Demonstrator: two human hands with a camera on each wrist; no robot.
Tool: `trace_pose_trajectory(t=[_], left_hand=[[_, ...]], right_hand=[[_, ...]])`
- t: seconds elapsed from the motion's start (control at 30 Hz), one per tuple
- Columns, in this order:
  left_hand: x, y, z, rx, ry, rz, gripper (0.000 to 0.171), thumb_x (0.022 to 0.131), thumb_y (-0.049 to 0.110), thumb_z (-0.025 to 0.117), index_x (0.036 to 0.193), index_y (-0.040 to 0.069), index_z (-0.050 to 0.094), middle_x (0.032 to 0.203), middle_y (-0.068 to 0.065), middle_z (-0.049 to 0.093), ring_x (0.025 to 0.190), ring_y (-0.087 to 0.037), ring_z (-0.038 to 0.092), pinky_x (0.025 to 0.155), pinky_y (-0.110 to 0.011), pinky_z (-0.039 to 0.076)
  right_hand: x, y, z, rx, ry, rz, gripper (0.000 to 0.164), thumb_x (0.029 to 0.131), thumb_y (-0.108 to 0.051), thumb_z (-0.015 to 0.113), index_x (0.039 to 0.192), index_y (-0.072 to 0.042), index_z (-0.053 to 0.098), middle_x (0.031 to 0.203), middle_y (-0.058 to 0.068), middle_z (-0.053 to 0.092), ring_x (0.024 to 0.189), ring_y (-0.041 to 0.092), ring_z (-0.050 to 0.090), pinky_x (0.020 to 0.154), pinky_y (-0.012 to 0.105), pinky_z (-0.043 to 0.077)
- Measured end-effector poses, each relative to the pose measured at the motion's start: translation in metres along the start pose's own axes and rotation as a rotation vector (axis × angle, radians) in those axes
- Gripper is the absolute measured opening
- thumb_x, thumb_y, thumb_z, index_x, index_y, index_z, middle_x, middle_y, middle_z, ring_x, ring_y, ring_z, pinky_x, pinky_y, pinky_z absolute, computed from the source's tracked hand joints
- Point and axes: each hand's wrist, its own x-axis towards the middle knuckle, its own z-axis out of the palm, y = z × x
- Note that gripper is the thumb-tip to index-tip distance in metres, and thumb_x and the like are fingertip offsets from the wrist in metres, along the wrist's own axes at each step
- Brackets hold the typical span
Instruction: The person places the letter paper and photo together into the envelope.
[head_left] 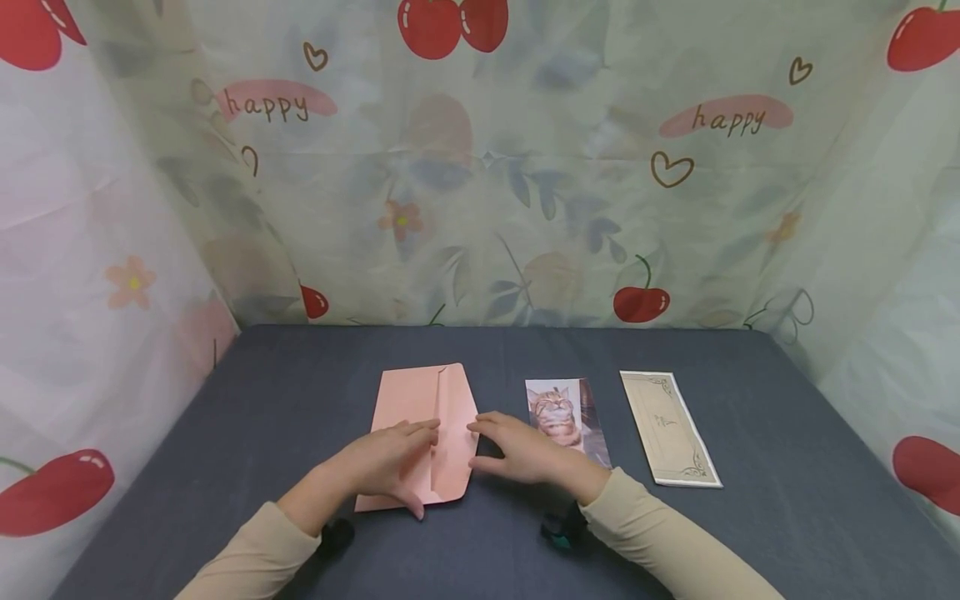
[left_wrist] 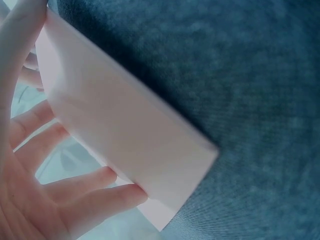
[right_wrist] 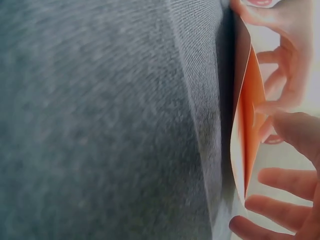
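A pink envelope [head_left: 408, 392] lies on the dark cloth with its flap [head_left: 456, 450] unfolded to the right. Over its front panel my left hand [head_left: 390, 458] is spread, fingertips on the paper and thumb by the near edge. My right hand [head_left: 525, 448] stands at the flap's right edge with fingers loosely extended; whether it touches the paper is hard to tell. In the right wrist view the envelope's mouth [right_wrist: 248, 120] gapes, orange inside. A cat photo card [head_left: 558, 412] sits just right, partly covered by my right hand.
Farther right lies a long cream card [head_left: 667, 429] with ornamental corners. The dark cloth [head_left: 300, 375] covers the table, and patterned curtains [head_left: 487, 192] enclose its back and sides.
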Motion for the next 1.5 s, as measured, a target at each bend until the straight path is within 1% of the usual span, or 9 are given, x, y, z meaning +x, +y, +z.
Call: trace_pose_trajectory(t=[0.57, 0.67, 0.77, 0.83, 0.9, 0.97, 1.03, 1.23, 1.5], left_hand=[[-0.001, 0.0, -0.001, -0.037, 0.006, -0.001, 0.095, 0.057, 0.055, 0.081, 0.131, 0.005, 0.049, 0.145, -0.012, 0.043, 0.128, -0.032, 0.048, 0.101, -0.046, 0.044], [-0.002, 0.0, -0.001, -0.035, 0.011, 0.004, 0.094, 0.057, 0.055, 0.081, 0.13, 0.005, 0.049, 0.145, -0.012, 0.043, 0.128, -0.032, 0.048, 0.101, -0.046, 0.044], [-0.002, -0.001, 0.0, -0.025, 0.022, 0.014, 0.094, 0.057, 0.056, 0.081, 0.129, 0.005, 0.049, 0.144, -0.013, 0.044, 0.126, -0.03, 0.049, 0.1, -0.044, 0.045], [-0.002, -0.001, 0.0, -0.022, 0.025, 0.019, 0.094, 0.057, 0.056, 0.081, 0.129, 0.006, 0.05, 0.144, -0.013, 0.044, 0.126, -0.029, 0.05, 0.1, -0.044, 0.045], [-0.002, -0.001, 0.0, -0.026, 0.024, 0.018, 0.094, 0.057, 0.057, 0.08, 0.129, 0.006, 0.049, 0.144, -0.013, 0.044, 0.126, -0.029, 0.049, 0.1, -0.044, 0.045], [-0.002, -0.001, 0.0, -0.031, 0.02, 0.014, 0.094, 0.057, 0.057, 0.08, 0.13, 0.006, 0.049, 0.144, -0.012, 0.044, 0.127, -0.031, 0.049, 0.101, -0.045, 0.044], [-0.002, -0.001, 0.0, -0.038, 0.014, 0.01, 0.095, 0.057, 0.057, 0.08, 0.131, 0.006, 0.048, 0.145, -0.012, 0.043, 0.128, -0.032, 0.047, 0.102, -0.046, 0.042], [-0.002, -0.002, 0.001, -0.051, 0.009, 0.007, 0.095, 0.058, 0.057, 0.079, 0.132, 0.006, 0.048, 0.146, -0.012, 0.042, 0.13, -0.031, 0.046, 0.103, -0.047, 0.041], [-0.002, -0.002, 0.001, -0.035, 0.026, 0.027, 0.093, 0.058, 0.058, 0.08, 0.129, 0.006, 0.049, 0.144, -0.013, 0.044, 0.126, -0.028, 0.049, 0.1, -0.043, 0.045]], right_hand=[[-0.023, 0.024, -0.013, 0.009, 0.197, -0.021, 0.045, 0.088, -0.027, 0.063, 0.121, 0.002, 0.057, 0.12, 0.014, 0.062, 0.113, 0.028, 0.058, 0.097, 0.044, 0.045], [-0.027, 0.028, -0.017, 0.033, 0.203, -0.012, 0.047, 0.088, -0.028, 0.063, 0.122, 0.003, 0.056, 0.117, 0.015, 0.062, 0.091, 0.021, 0.061, 0.086, 0.036, 0.049], [-0.031, 0.031, -0.02, 0.072, 0.195, 0.014, 0.048, 0.087, -0.028, 0.064, 0.123, 0.003, 0.055, 0.109, 0.015, 0.063, 0.069, 0.011, 0.053, 0.073, 0.027, 0.046], [-0.034, 0.034, -0.021, 0.095, 0.195, 0.033, 0.048, 0.087, -0.028, 0.064, 0.124, 0.003, 0.055, 0.11, 0.016, 0.062, 0.071, 0.012, 0.055, 0.075, 0.028, 0.048], [-0.037, 0.037, -0.022, 0.112, 0.205, 0.053, 0.048, 0.087, -0.027, 0.064, 0.124, 0.002, 0.055, 0.113, 0.015, 0.062, 0.086, 0.019, 0.061, 0.083, 0.035, 0.05], [-0.041, 0.04, -0.023, 0.138, 0.224, 0.071, 0.047, 0.087, -0.026, 0.065, 0.124, 0.001, 0.055, 0.12, 0.016, 0.061, 0.104, 0.028, 0.061, 0.092, 0.044, 0.049], [-0.044, 0.043, -0.024, 0.162, 0.244, 0.079, 0.046, 0.086, -0.024, 0.065, 0.124, 0.002, 0.055, 0.123, 0.018, 0.059, 0.112, 0.033, 0.058, 0.094, 0.048, 0.048], [-0.052, 0.053, -0.027, 0.214, 0.283, 0.098, 0.043, 0.086, -0.017, 0.066, 0.121, 0.005, 0.055, 0.122, 0.022, 0.059, 0.108, 0.039, 0.06, 0.086, 0.046, 0.053], [-0.061, 0.063, -0.03, 0.137, 0.344, 0.142, 0.042, 0.083, -0.016, 0.068, 0.118, 0.006, 0.058, 0.11, 0.022, 0.064, 0.097, 0.035, 0.062, 0.079, 0.046, 0.054]])
